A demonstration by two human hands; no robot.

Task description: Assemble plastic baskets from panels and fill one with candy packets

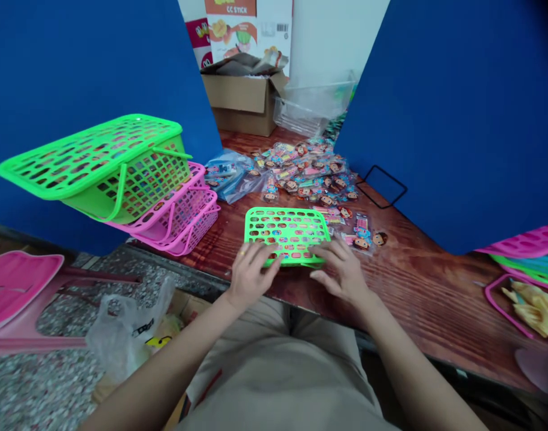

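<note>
Green perforated lid [287, 234]: flat on the wooden desk [417, 293], straight in front of the body, close to the desk's near edge; long axis apparently from side to side.

Left hand [251, 275]: fingers close together and curved, fingertips on the lid's near left corner; no clear pinch, grip impossible to tell.

Right hand [339, 269]: fingers a little spread, fingertips along the lid's near right edge; grip or only light touch impossible to tell.

Nearer hand: neither one clearly; one hand at each end of the long axis, with the lid between them.

Beside the lid: cartoon sticker packets [305, 173] in a loose pile, behind it and toward the right.

Left on the desk: green lattice basket [94, 161], tilted on top of stacked pink lattice baskets [184, 221].

Far end: cardboard box [242, 102] and clear plastic container [312, 102], between blue panels [448, 120].

Floor at left: pink plastic stool [18, 287] and white plastic bag [125, 335].
</note>
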